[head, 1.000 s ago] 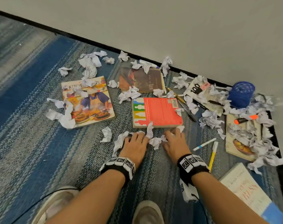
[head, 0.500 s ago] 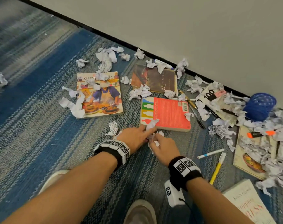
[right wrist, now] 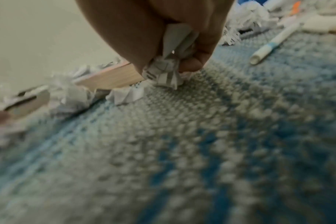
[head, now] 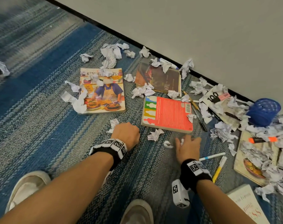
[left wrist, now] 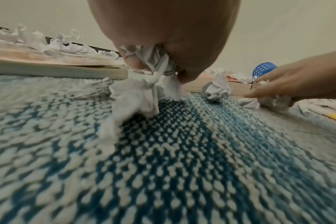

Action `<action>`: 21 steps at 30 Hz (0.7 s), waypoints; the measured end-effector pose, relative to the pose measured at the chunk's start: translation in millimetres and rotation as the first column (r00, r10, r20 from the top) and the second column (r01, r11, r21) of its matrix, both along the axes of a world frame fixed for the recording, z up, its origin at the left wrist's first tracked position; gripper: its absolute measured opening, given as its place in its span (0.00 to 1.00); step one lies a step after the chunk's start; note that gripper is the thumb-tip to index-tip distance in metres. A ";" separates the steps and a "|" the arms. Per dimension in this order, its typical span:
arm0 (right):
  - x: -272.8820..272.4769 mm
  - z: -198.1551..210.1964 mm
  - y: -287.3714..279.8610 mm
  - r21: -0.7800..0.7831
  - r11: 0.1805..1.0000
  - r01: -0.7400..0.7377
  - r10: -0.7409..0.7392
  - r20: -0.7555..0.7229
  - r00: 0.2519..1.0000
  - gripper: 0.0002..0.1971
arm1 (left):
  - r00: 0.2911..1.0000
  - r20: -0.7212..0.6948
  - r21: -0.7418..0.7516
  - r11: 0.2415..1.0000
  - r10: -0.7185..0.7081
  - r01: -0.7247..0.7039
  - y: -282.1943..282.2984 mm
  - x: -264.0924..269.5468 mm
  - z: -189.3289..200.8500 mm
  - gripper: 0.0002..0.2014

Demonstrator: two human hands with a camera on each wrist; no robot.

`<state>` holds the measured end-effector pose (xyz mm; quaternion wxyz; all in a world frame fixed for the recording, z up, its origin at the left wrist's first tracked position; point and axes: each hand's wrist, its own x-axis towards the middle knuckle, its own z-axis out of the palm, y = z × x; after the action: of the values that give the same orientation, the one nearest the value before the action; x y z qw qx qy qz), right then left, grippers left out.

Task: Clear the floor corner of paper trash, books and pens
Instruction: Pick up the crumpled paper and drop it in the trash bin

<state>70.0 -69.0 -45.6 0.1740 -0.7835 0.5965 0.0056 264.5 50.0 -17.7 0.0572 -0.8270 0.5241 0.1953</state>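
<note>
Crumpled white paper scraps, books and pens litter the blue-grey carpet by the wall. My left hand (head: pixel 127 133) is closed in a fist and grips a wad of crumpled paper (left wrist: pixel 144 91), seen hanging from it in the left wrist view. My right hand (head: pixel 188 145), a little to the right near the red book (head: pixel 167 113), pinches another crumpled scrap (right wrist: pixel 167 72) against the carpet. Two loose scraps (head: pixel 155 134) lie between my hands. A cookbook (head: pixel 103 92) and a dark book (head: pixel 160 80) lie farther back.
A blue mesh pen cup (head: pixel 263 111) lies on its side at the right wall. White and yellow pens (head: pixel 218 165) lie right of my right hand. More books and paper (head: pixel 258 157) pile up at the right. My shoes (head: pixel 27 186) stand at the bottom.
My hands were together over paper in front of the red book; they have moved apart, the left closing into a fist with paper, the right shifting right with its scrap.
</note>
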 end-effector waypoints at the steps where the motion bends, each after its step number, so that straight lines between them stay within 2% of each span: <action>1: -0.7 -2.3 0.2 -0.055 0.996 -0.075 0.075 -0.006 0.997 0.15 | 1.000 -0.002 0.004 1.000 0.006 -0.006 -2.2 1.1 3.1 0.16; 3: -2.0 -4.8 0.8 -0.133 0.969 -0.209 0.217 0.048 0.975 0.10 | 1.000 0.011 -0.015 1.000 0.003 -0.002 -4.6 2.2 9.5 0.12; 6: 5.6 2.1 8.8 -0.179 0.928 -0.326 0.362 0.232 0.903 0.14 | 0.999 0.023 -0.087 0.996 -0.024 0.026 -5.4 3.4 15.2 0.09; 8: 18.7 9.0 17.6 -0.224 0.884 -0.412 0.464 0.293 0.836 0.17 | 1.000 -0.015 -0.156 0.988 -0.024 0.021 -3.9 6.0 17.2 0.08; 10: 33.0 9.3 26.2 -0.258 0.796 -0.547 0.602 0.244 0.760 0.21 | 1.000 -0.025 -0.249 0.968 0.017 -0.023 1.4 9.6 16.5 0.06; 12: 42.2 3.9 33.2 -0.250 0.697 -0.672 0.705 0.067 0.706 0.20 | 0.988 -0.023 -0.358 0.922 0.154 -0.152 10.4 14.2 13.0 0.08; 14: 43.9 -2.6 36.5 -0.194 0.671 -0.716 0.715 -0.089 0.694 0.19 | 0.953 -0.048 -0.421 0.859 0.299 -0.291 20.6 19.2 6.2 0.13; 15: 41.3 -7.6 36.1 -0.168 0.679 -0.715 0.707 -0.114 0.698 0.20 | 0.938 -0.054 -0.406 0.851 0.342 -0.333 25.2 21.2 2.7 0.16; 17: 35.7 -15.6 32.2 -0.147 0.676 -0.722 0.724 -0.055 0.688 0.18 | 0.926 -0.054 -0.318 0.873 0.374 -0.371 34.2 23.9 -11.2 0.17; 19: 34.8 -14.5 23.1 -0.089 0.678 -0.729 0.734 0.029 0.679 0.13 | 0.940 0.013 -0.226 0.917 0.340 -0.329 41.5 22.0 -24.6 0.14; 21: 37.4 -3.4 13.7 -0.026 0.697 -0.716 0.716 0.088 0.693 0.09 | 0.944 0.016 -0.156 0.934 0.328 -0.322 47.8 15.9 -33.7 0.23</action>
<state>107.4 -55.3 -49.1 0.1892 -0.9523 0.2359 0.0400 280.4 97.8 -51.4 -0.0276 -0.9081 0.3920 0.1444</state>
